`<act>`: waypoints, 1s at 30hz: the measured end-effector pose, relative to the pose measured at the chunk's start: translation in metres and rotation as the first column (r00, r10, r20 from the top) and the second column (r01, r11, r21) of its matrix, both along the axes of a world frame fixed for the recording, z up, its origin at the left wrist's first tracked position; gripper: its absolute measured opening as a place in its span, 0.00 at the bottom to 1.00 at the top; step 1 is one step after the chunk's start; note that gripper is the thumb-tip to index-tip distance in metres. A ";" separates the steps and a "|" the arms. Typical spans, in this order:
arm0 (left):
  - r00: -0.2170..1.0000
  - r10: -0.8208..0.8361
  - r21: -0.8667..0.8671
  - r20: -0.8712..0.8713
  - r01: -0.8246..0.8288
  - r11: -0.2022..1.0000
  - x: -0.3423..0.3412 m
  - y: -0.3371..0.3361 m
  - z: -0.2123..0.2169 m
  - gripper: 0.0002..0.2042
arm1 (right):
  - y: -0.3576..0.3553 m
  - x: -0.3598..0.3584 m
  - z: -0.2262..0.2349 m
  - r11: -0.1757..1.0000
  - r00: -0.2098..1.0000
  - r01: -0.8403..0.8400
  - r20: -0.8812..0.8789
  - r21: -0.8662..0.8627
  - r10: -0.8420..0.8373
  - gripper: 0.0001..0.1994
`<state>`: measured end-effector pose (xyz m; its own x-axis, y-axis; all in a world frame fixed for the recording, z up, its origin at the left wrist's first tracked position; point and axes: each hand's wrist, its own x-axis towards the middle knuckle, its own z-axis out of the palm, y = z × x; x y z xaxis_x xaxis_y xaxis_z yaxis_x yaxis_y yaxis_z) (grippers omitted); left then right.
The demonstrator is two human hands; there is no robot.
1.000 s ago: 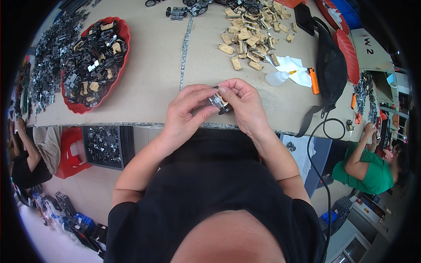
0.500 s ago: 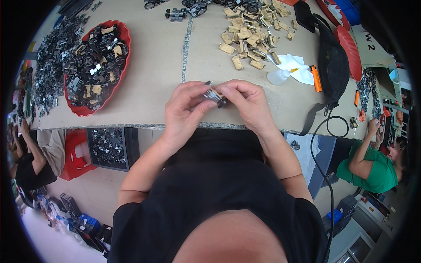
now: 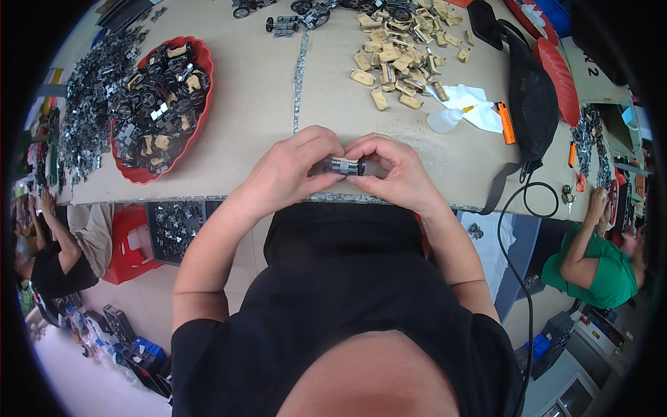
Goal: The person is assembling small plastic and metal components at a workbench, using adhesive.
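Note:
Close to the table's front edge, my left hand (image 3: 288,170) and my right hand (image 3: 399,174) meet around a small toy-car chassis (image 3: 344,166). It is silver and dark, with a bit of tan showing and a dark wheel at its right end. Each hand pinches one end between thumb and fingers, and the fingertips hide parts of it. Beyond my hands lies a heap of tan toy-car body pieces (image 3: 399,59). Several wheeled chassis (image 3: 285,26) stand at the far edge.
A red scalloped bowl (image 3: 207,104) full of car parts stands left, beside a heap of dark parts (image 3: 90,104). On the right lie a white squeeze bottle (image 3: 445,121), an orange lighter (image 3: 506,123) and a black mesh bag (image 3: 533,104). Other people sit at both sides.
The chassis has turned from tilted to level between my hands. My left hand has shifted its hold to the left end, with its forearm swung outward. The whole view has shifted slightly.

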<state>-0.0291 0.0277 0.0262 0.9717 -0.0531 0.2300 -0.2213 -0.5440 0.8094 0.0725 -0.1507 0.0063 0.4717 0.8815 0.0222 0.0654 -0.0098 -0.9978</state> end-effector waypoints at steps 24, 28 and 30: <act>0.994 -0.089 -0.148 -0.055 0.080 0.986 0.018 0.002 -0.021 0.11 | 0.003 0.004 -0.003 0.998 0.916 0.061 0.396 0.030 -0.068 0.12; 0.994 -0.095 -0.113 -0.048 0.090 0.990 0.019 0.003 -0.021 0.11 | 0.003 0.003 -0.001 0.998 0.909 0.058 0.413 0.011 -0.058 0.13; 0.995 -0.098 -0.116 -0.027 0.094 0.989 0.019 0.003 -0.022 0.11 | 0.003 0.004 -0.002 0.998 0.908 0.054 0.414 0.021 -0.058 0.13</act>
<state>-0.0100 0.0306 0.0037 0.9706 -0.1214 0.2079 -0.2401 -0.4255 0.8726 0.0761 -0.1476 0.0046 0.4667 0.8529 0.2342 0.4725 -0.0166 -0.8812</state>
